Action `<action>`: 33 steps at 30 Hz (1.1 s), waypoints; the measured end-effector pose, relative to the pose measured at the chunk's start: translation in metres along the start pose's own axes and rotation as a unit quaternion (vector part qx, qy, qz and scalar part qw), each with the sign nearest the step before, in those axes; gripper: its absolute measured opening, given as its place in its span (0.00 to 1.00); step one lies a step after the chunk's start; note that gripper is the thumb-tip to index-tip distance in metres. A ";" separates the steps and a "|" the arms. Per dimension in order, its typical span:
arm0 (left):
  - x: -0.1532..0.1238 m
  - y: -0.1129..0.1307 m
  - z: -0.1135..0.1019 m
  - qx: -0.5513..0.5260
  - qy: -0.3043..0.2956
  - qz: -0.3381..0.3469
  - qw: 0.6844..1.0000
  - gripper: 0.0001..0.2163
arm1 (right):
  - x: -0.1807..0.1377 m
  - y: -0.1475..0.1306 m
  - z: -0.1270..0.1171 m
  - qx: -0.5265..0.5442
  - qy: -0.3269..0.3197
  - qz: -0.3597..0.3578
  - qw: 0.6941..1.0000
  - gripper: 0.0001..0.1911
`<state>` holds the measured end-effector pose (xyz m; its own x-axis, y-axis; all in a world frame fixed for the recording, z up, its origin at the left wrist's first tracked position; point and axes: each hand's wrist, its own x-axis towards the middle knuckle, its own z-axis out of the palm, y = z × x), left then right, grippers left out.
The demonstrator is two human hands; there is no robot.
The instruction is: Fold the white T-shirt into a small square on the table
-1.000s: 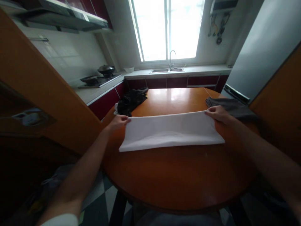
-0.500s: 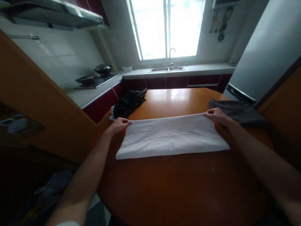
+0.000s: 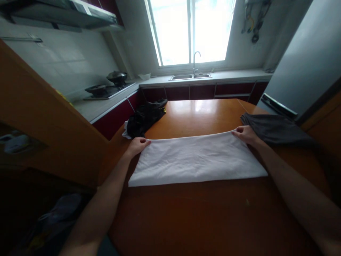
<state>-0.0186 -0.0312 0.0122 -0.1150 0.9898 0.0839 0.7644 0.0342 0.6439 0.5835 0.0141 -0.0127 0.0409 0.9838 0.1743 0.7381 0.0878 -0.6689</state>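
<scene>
A folded white cloth (image 3: 197, 160), perhaps a garment, spreads in a wide band over the brown wooden table (image 3: 186, 217). My left hand (image 3: 138, 145) pinches its far left corner between thumb and fingers. At the far right corner, my right hand (image 3: 245, 134) grips the cloth the same way. The far edge is drawn taut between both hands, and the near edge lies on the tabletop. Creases run across the middle of the cloth.
A heap of dark clothing (image 3: 146, 117) lies at the table's far left, with a white piece beside it. Folded grey fabric (image 3: 277, 129) rests at the right. Beyond are a sink (image 3: 190, 76), a stove with a wok (image 3: 117, 76) and a fridge (image 3: 298, 60).
Both hands sit slightly lower in view, still pinching the cloth's far corners. The cloth's near edge appears a little closer and wider. The camera view has shifted slightly.
</scene>
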 end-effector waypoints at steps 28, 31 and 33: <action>-0.009 0.087 0.046 0.182 -0.034 0.224 0.957 0.26 | -0.005 -0.071 0.020 -0.191 0.024 -0.109 0.975 0.25; -0.022 0.141 0.101 0.206 -0.092 0.254 0.941 0.24 | -0.023 -0.128 0.068 -0.188 -0.051 -0.192 0.962 0.27; -0.031 0.161 0.134 0.222 -0.092 0.255 0.937 0.22 | -0.037 -0.151 0.100 -0.204 -0.092 -0.196 0.955 0.28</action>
<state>0.1934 -0.0378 0.0116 0.4172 0.8985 0.1364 0.8831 -0.4362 0.1729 0.4032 -0.0201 0.0095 -0.3835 0.9019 0.1989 0.8752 0.4237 -0.2336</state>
